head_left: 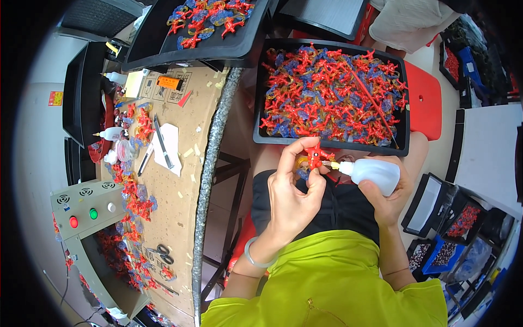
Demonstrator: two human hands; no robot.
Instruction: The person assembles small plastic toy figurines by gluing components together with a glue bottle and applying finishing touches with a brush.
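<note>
Between the thumb and forefinger of my left hand (294,199) is a small red plastic figurine (314,156), with a bit of yellow and blue clear plastic below it. My right hand (389,199) is wrapped round a translucent white squeeze bottle (376,175). The bottle lies nearly level, and its thin needle tip points left at the figurine. Tip and figurine look to be touching, though the exact contact is too small to make out. Just beyond both hands, a black tray (332,144) is heaped with similar red, blue and yellow figurines.
A cardboard-topped workbench (180,218) on the left bears scissors (160,253), a utility knife (162,141), another squeeze bottle (113,133) and loose figurines. A grey machine with buttons (87,204) stands there. A second black tray (218,49) overhangs the bench. A red stool (425,103) and another person (408,24) are beyond.
</note>
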